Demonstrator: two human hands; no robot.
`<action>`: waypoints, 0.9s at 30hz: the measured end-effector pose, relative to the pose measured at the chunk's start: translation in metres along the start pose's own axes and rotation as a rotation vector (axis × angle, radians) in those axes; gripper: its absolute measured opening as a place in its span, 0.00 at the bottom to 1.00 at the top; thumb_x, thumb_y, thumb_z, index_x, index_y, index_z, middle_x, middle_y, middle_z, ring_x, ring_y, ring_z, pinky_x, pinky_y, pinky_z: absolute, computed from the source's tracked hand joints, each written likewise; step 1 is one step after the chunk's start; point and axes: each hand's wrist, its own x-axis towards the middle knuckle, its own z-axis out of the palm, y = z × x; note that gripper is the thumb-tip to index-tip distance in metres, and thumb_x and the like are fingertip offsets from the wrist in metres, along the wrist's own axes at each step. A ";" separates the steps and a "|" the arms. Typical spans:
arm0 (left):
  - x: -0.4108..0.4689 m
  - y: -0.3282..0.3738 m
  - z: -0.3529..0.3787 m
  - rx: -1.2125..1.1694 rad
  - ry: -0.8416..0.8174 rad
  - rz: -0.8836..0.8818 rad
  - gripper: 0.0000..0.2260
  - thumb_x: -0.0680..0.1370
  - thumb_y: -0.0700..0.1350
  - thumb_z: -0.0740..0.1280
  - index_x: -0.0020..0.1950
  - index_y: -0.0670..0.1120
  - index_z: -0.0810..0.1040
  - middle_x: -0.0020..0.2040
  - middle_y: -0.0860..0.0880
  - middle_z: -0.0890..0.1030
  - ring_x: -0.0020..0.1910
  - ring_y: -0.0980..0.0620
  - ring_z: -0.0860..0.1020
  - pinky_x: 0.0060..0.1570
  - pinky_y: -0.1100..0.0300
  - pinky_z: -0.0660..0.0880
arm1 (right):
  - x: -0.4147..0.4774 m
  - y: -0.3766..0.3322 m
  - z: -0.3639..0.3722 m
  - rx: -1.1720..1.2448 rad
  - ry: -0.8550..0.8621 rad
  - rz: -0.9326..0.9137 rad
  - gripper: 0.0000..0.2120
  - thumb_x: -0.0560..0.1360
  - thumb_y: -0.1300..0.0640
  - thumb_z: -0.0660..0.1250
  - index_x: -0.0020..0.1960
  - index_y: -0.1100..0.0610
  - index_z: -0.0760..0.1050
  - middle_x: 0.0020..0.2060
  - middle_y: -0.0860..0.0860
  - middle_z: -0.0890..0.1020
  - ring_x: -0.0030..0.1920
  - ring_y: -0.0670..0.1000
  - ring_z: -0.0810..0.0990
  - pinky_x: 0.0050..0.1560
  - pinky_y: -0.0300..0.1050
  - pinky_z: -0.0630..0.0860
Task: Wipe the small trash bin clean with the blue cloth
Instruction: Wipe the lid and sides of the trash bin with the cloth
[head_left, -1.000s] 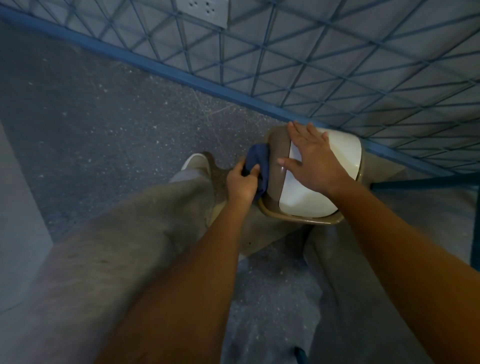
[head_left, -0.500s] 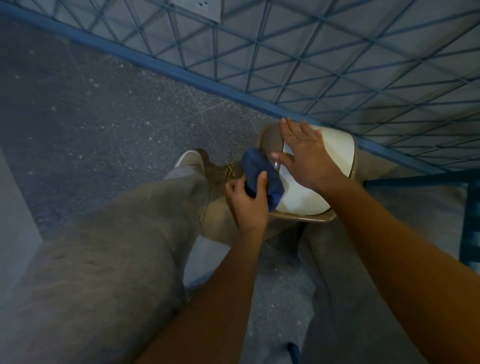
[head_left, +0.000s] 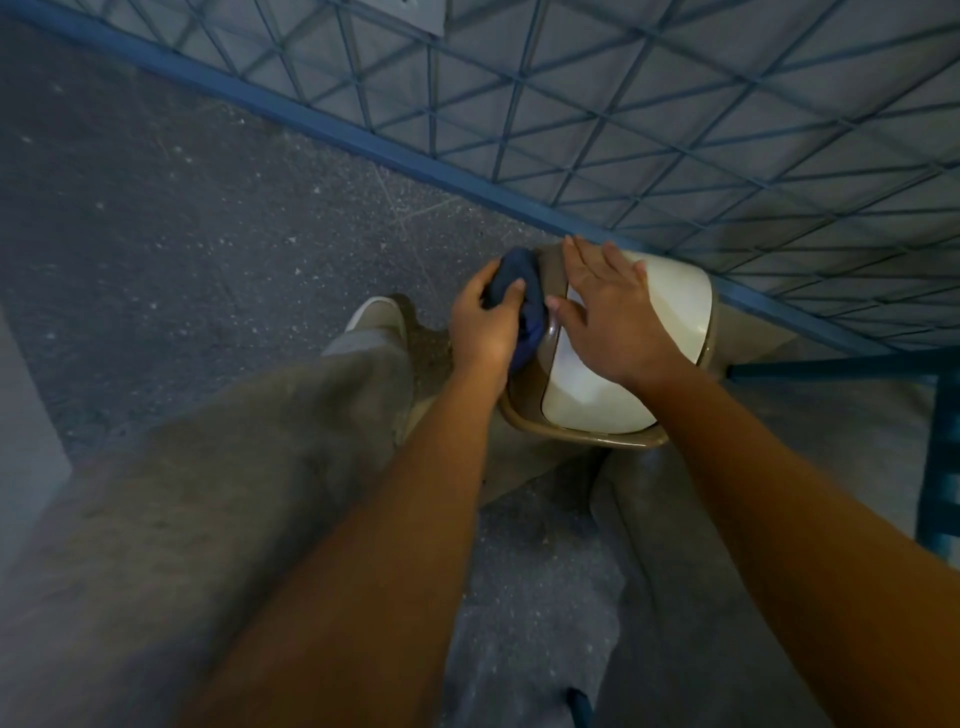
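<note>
The small trash bin (head_left: 587, 439) is brown with a white swing lid (head_left: 675, 306) and stands on the floor between my legs, close to the tiled wall. My right hand (head_left: 613, 317) lies flat on the lid with fingers spread, holding nothing. My left hand (head_left: 485, 325) grips the bunched blue cloth (head_left: 522, 291) and presses it against the bin's upper left side. The bin's lower body is hidden behind my arms and legs.
A tiled wall (head_left: 675, 130) with a blue baseboard (head_left: 322, 124) runs diagonally behind the bin. My left shoe (head_left: 376, 314) and grey trouser leg (head_left: 208, 493) are left of the bin. A blue frame (head_left: 940, 457) stands at the right edge. The speckled floor (head_left: 156, 234) stretches leftward.
My left hand has carried the cloth up along the bin's left side toward the top rim. My right hand stays flat on the lid.
</note>
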 end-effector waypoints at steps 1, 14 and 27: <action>0.010 0.005 0.000 0.041 -0.032 0.026 0.20 0.77 0.43 0.64 0.69 0.45 0.69 0.69 0.45 0.71 0.68 0.48 0.69 0.69 0.57 0.64 | 0.000 0.000 0.001 0.002 0.001 0.000 0.28 0.80 0.50 0.54 0.76 0.56 0.46 0.77 0.52 0.51 0.77 0.55 0.46 0.74 0.55 0.41; 0.042 0.000 -0.020 0.396 -0.185 0.108 0.11 0.75 0.40 0.67 0.56 0.40 0.75 0.56 0.43 0.78 0.52 0.51 0.74 0.51 0.61 0.69 | 0.002 0.000 0.001 -0.020 -0.019 0.020 0.29 0.80 0.49 0.53 0.76 0.55 0.45 0.77 0.51 0.50 0.77 0.54 0.45 0.75 0.55 0.41; -0.003 -0.033 -0.028 0.410 -0.038 0.051 0.08 0.73 0.39 0.68 0.51 0.41 0.75 0.50 0.45 0.79 0.51 0.49 0.76 0.54 0.55 0.73 | -0.003 0.004 0.002 -0.006 -0.018 -0.019 0.30 0.80 0.49 0.54 0.76 0.55 0.46 0.77 0.52 0.51 0.77 0.55 0.46 0.74 0.54 0.41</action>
